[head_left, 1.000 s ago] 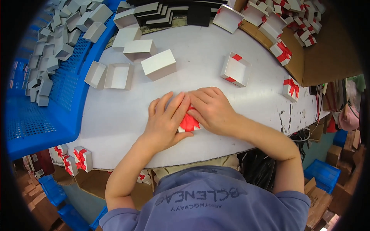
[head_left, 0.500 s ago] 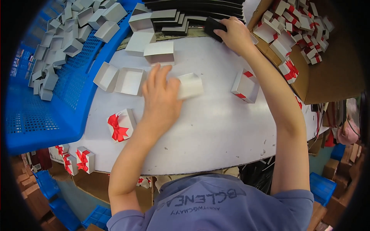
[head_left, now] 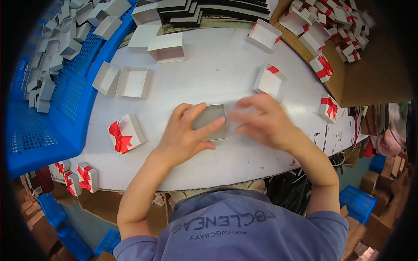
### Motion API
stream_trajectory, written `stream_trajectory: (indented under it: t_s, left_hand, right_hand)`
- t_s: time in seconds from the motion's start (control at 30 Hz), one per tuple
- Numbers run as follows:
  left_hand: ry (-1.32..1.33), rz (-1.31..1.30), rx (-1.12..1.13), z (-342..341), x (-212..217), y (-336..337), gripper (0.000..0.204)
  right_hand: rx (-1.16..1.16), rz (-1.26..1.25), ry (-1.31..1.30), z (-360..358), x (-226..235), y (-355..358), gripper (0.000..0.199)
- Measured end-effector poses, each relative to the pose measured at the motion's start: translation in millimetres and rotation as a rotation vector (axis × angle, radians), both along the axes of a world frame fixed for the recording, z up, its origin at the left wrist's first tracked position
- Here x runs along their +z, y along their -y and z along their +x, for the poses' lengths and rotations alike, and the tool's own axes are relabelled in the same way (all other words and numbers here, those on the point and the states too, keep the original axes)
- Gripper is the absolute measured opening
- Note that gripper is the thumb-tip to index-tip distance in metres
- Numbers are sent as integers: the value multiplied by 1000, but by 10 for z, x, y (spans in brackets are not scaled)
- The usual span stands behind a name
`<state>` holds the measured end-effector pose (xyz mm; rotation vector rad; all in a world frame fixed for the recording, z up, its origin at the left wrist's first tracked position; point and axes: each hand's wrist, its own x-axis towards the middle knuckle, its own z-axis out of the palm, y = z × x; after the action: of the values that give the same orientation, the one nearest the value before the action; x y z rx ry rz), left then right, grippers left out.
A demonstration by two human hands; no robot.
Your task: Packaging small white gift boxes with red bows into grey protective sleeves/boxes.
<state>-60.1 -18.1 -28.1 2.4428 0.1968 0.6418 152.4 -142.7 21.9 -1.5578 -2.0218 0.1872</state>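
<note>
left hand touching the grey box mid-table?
Touching. The head view shows the left hand lying on the grey box, its fingers pressed across the top with no gap.

Under your left hand [head_left: 185, 132] sits a grey box [head_left: 210, 122] that looks like matt card, its top flat and dull; your right hand [head_left: 263, 122] is blurred, so what it touches has no readable finish. The white table [head_left: 209, 78] you work on looks smooth and matt, scuffed with dark marks near its right edge. The closed gift box [head_left: 126, 134] beside you is white card with a red ribbon bow that has a slight satin sheen. The open white trays [head_left: 134, 81] are plain matt card. The blue crate [head_left: 52, 126] at your left is perforated plastic, faintly glossy. The carton [head_left: 374, 74] at your right is raw brown cardboard.
</note>
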Motion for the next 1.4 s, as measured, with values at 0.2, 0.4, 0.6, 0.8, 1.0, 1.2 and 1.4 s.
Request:
stream_trajectory:
  t_s: [0.2,0.4,0.6,0.8,1.0,1.2,1.4]
  left_hand:
    - [-359,258,14,-183,310,-61,56]
    - [107,-287,-65,-86,-103,-23,103]
    - [-77,-101,-66,21,-17,-64,105]
    - [-319,194,91,-17,244,-6,89]
    - [-587,316,508,-689,514,-176,79]
    - [-811,383,885,-1114,684,-284,77]
    - [-340,479,320,119,666,-774,71]
  right_hand:
    - [-349,-35,-64,364,-67,203,30]
    - [-216,-524,-1170,18,-169,-550,19]
    - [-216,-238,-334,-447,-161,-385,24]
    - [-207,22,-18,-496,-329,-369,30]
    - [-120,99,29,73,-10,-1420,37]
    - [-299,134,414,469,-184,-2474,58]
    - [-322,43,262,469,-315,-2475,51]
